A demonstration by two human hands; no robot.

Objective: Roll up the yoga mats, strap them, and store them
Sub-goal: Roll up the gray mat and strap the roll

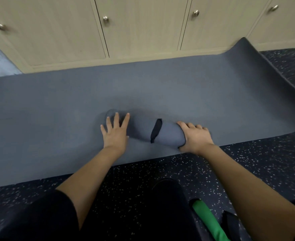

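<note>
A rolled grey-blue yoga mat (pixel 169 134) lies on top of a flat, unrolled grey-blue mat (pixel 56 119) on the floor. A dark strap (pixel 155 130) wraps round the middle of the roll. My left hand (pixel 116 132) presses on the roll's left end with fingers spread and straight. My right hand (pixel 196 137) grips the roll's right end, fingers curled over it. The flat mat's far right corner (pixel 247 49) curls up against the cabinets.
Pale wooden cabinet doors (pixel 143 28) with metal knobs stand right behind the flat mat. Dark speckled floor (pixel 247 162) lies in front. A green rolled object (pixel 207 221) lies at the lower right next to my dark-clothed knees (pixel 160 206).
</note>
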